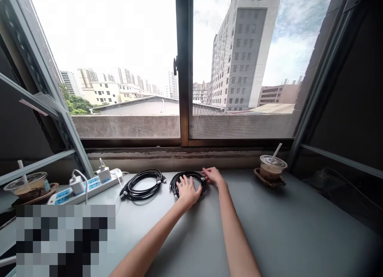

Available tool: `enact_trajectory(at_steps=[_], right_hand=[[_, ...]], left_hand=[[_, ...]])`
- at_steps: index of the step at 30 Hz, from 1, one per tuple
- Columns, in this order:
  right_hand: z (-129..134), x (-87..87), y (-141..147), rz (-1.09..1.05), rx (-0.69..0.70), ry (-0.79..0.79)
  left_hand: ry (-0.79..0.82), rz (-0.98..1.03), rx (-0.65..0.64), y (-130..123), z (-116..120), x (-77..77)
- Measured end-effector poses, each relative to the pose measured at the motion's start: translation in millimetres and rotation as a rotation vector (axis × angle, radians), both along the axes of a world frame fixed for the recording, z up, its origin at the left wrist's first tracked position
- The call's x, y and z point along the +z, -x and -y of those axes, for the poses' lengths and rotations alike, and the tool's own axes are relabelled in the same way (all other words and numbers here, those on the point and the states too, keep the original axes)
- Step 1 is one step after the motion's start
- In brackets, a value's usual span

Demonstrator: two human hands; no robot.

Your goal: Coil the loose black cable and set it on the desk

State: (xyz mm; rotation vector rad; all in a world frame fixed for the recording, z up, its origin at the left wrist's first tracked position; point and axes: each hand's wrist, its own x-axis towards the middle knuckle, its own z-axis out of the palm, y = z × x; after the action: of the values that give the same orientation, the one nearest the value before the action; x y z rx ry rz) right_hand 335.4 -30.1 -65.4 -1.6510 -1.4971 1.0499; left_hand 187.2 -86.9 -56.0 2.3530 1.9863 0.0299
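Observation:
A coiled black cable (174, 185) lies on the grey tabletop (269, 233), close to the window wall. My left hand (188, 190) rests over the front of this coil with its fingers spread; part of the ring is hidden beneath it. At the coil's right edge, my right hand (214, 175) touches the ring with outstretched fingertips. Just to the left sits a second coiled black cable (129, 189), with a light-coloured connector at its front left and a pale band on its right side. Neither hand touches that second coil.
A white power strip (112, 180) with two plugged-in chargers stands at the left. One lidded drink cup (271, 169) with a straw is at the back right, another drink cup (28, 189) at far left. Metal shelf posts (299, 143) flank the window. The lower left is pixelated.

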Motion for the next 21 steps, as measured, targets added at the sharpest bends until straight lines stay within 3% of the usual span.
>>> enact_trajectory(at_steps=[8, 13, 19, 21], right_hand=[[-0.2, 13.1, 15.6, 0.162, 0.055, -0.043], [-0.7, 12.7, 15.0, 0.19, 0.028, -0.058], [-2.7, 9.4, 6.3, 0.187, 0.007, -0.048], [-3.3, 7.6, 5.7, 0.169, -0.049, -0.113]], left_hand=[[0.006, 0.028, -0.041, 14.3, -6.7, 15.7], [0.116, 0.043, -0.006, 20.6, -11.8, 20.8], [0.123, 0.054, 0.031, 19.6, -11.7, 23.4], [0.13, 0.051, 0.027, 19.9, -12.7, 23.4]])
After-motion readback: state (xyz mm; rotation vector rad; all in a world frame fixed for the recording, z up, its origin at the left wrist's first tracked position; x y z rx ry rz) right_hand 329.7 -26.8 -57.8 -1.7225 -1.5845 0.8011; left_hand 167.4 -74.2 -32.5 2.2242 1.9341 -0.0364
